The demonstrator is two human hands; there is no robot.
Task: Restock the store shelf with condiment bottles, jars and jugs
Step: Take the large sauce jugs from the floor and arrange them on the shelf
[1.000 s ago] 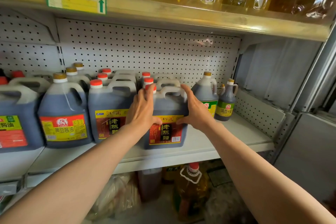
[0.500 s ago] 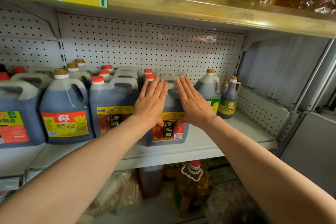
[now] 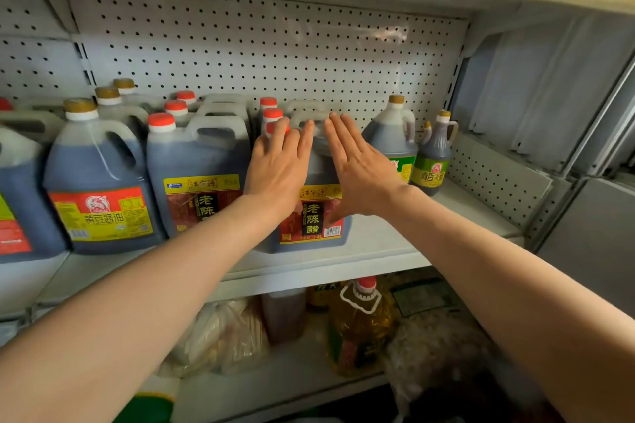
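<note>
While both hands lie flat, left hand (image 3: 280,165) and right hand (image 3: 357,168) press the upright vinegar jug (image 3: 311,216), gripping nothing; shelf (image 3: 378,251) depth lies straight ahead.

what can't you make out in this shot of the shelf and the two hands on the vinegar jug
Head view only:
- Vinegar jug: upper body and label top hidden by the left hand and right hand; whether the palms touch it is unclear.
- Left edge jug: cut off by the frame.
- Rear red-capped jugs: bodies hidden by the front rows.
- Lower shelf goods: dark and blurred.
- Small bottle label: small print too tiny.
</note>
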